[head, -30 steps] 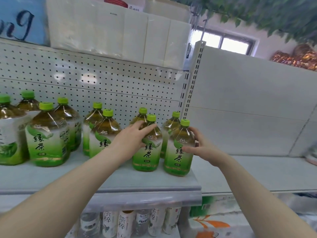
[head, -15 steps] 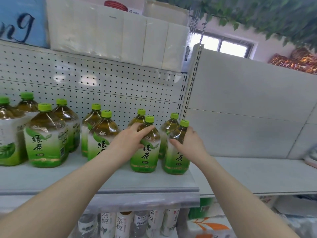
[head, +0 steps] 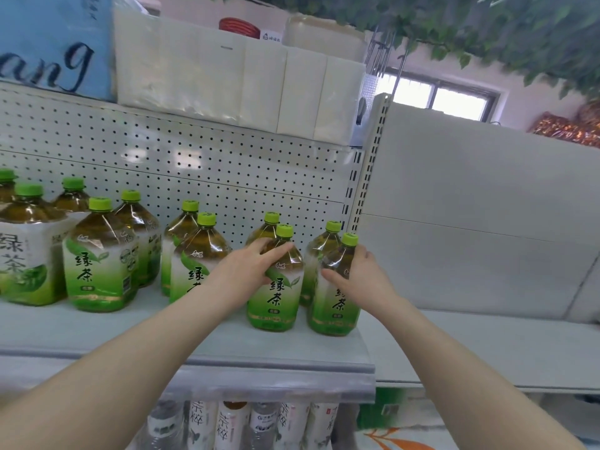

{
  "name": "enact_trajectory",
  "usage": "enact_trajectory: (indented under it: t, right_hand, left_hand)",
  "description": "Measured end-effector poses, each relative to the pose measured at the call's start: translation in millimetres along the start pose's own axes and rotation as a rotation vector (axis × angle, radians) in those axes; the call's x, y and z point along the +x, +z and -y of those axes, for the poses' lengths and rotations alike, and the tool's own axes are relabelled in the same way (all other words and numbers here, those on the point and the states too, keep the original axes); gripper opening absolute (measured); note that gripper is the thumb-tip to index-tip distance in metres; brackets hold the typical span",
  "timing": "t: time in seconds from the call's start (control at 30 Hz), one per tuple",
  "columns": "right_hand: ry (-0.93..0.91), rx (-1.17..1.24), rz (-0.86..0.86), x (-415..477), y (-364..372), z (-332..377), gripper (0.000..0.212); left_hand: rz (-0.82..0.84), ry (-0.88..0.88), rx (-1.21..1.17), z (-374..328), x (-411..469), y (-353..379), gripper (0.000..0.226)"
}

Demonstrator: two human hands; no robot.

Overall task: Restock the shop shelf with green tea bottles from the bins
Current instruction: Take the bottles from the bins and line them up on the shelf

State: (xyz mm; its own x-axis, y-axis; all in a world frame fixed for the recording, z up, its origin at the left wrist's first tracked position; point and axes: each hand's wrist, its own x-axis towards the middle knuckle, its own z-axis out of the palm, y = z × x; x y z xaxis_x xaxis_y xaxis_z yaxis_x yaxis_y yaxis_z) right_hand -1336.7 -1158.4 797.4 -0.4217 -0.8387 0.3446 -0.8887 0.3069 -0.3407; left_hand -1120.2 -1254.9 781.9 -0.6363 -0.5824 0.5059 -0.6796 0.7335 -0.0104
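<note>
Several green tea bottles with green caps stand in pairs along the grey shelf. My left hand rests on the shoulder of a front bottle, fingers curled over it. My right hand is wrapped around the rightmost front bottle, thumb across its front, at the shelf's right end. Both bottles stand upright on the shelf. A second bottle stands right behind the rightmost one. No bins are in view.
A pegboard back panel lies behind the bottles. White packs sit on the shelf above. To the right is a bare shelf bay behind a slotted upright. Smaller bottles fill the shelf below.
My right hand moved from beside the rightmost bottle onto it and closed around it. My left hand stayed on its bottle. The view shifted slightly.
</note>
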Motion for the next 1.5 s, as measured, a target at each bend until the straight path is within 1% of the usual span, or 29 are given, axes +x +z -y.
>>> enact_trajectory:
  t: [0.13, 0.23, 0.3, 0.4, 0.43, 0.5, 0.57, 0.63, 0.7, 0.77, 0.87, 0.93, 1.0, 1.13, 1.23, 1.37, 1.5]
  right_hand:
    - [0.004, -0.108, -0.033, 7.6, -11.2, -1.3, 0.070]
    - [-0.023, -0.092, -0.106, 15.4, -21.7, -1.2, 0.068]
    - [-0.056, -0.057, -0.097, 21.0, -27.9, -0.1, 0.068]
    - [-0.081, -0.019, -0.031, 26.9, -32.3, 2.2, 0.070]
    - [-0.103, -0.025, -0.037, 27.3, -33.5, 4.2, 0.069]
    - [-0.179, -0.050, -0.110, 26.4, -34.7, 10.0, 0.064]
    - [-0.266, -0.069, -0.197, 23.8, -35.9, 22.5, 0.059]
    - [-0.349, -0.082, -0.240, 21.2, -35.9, 39.4, 0.057]
    - [-0.390, -0.060, -0.242, 15.9, -29.5, 57.8, 0.059]
    - [-0.361, -0.017, -0.186, 8.0, -19.7, 75.0, 0.062]
    - [-0.207, 0.016, -0.045, -0.2, -0.8, 94.6, 0.077]
    - [-0.117, 0.024, 0.044, -4.8, 13.3, 102.0, 0.083]
    - [-0.049, 0.050, 0.079, -8.3, 24.3, 107.1, 0.087]
    - [0.025, 0.082, 0.048, -12.7, 35.0, 116.0, 0.102]
    - [0.043, 0.095, 0.033, -13.2, 37.0, 120.5, 0.099]
    - [0.003, 0.114, 0.005, -15.5, 42.3, 129.1, 0.090]
    - [-0.004, 0.152, 0.005, -13.3, 54.1, 142.3, 0.091]
  left_hand:
    - [0.005, 0.006, 0.022, -0.8, -2.1, -0.8, 0.084]
    - [-0.024, -0.008, 0.000, -5.2, -3.7, -5.0, 0.072]
    - [-0.061, -0.036, -0.045, -8.1, -4.3, -9.6, 0.064]
    - [-0.097, -0.081, -0.101, -15.2, -6.8, -15.8, 0.064]
    - [-0.096, -0.096, -0.118, -16.8, -7.7, -17.2, 0.065]
    - [-0.101, -0.118, -0.130, -16.4, -10.9, -18.2, 0.065]
    - [-0.167, -0.118, -0.113, -9.1, -15.9, -17.0, 0.061]
    - [-0.255, -0.128, -0.079, 3.8, -23.6, -18.4, 0.058]
    - [-0.348, -0.178, -0.052, 20.5, -34.8, -22.0, 0.060]
    - [-0.387, -0.267, -0.064, 36.8, -47.3, -26.2, 0.066]
    - [-0.297, -0.379, -0.089, 60.0, -60.1, -27.1, 0.079]
    - [-0.206, -0.394, -0.101, 70.7, -63.4, -24.2, 0.088]
    - [-0.151, -0.394, -0.144, 77.3, -62.4, -21.2, 0.095]
    - [-0.096, -0.376, -0.174, 84.4, -57.9, -14.7, 0.102]
    - [-0.083, -0.365, -0.197, 88.6, -52.2, -13.8, 0.103]
    - [-0.058, -0.340, -0.220, 94.5, -50.2, -13.8, 0.102]
    - [-0.035, -0.319, -0.227, 101.3, -54.3, -15.7, 0.101]
